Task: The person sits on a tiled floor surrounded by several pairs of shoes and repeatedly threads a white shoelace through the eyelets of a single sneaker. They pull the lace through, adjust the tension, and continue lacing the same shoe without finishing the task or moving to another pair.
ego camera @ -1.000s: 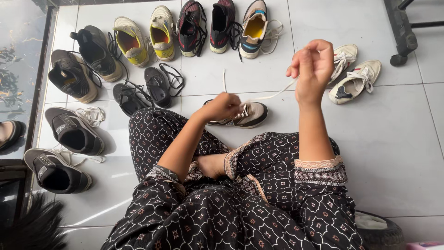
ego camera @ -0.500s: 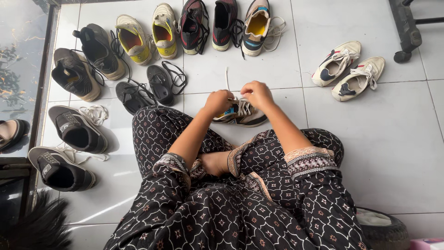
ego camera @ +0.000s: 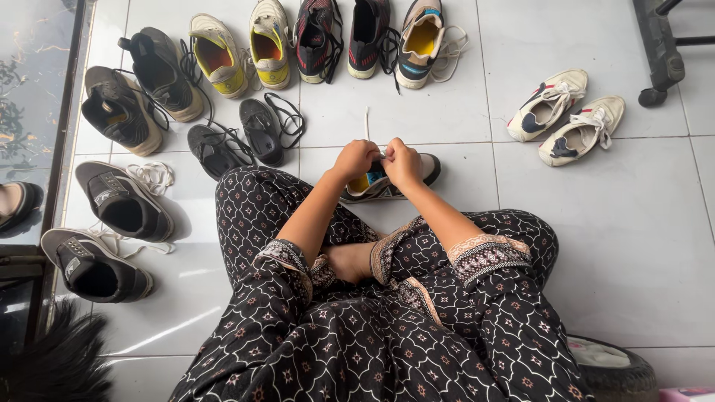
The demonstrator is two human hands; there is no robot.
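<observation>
I sit cross-legged on a white tiled floor in dark patterned clothing. A beige and black sneaker (ego camera: 430, 168) with a blue and yellow inside lies just in front of my knees. My left hand (ego camera: 354, 159) and my right hand (ego camera: 403, 163) are close together over its laced part, fingers closed on its white shoelace. One loose end of the shoelace (ego camera: 366, 121) runs away from the shoe across the tile. My hands hide most of the shoe's top.
Several shoes line the far edge: yellow-lined white sneakers (ego camera: 242, 49), red and black sneakers (ego camera: 339, 37), one beige sneaker (ego camera: 419, 41). Black shoes (ego camera: 123, 201) and dark insoles (ego camera: 237, 140) lie at left. A white pair (ego camera: 566, 115) sits at right, near a chair's caster (ego camera: 655, 52).
One second ago my right hand was raised high, pulling the lace taut. It has come down to the shoe and now sits against my left hand over the laces.
</observation>
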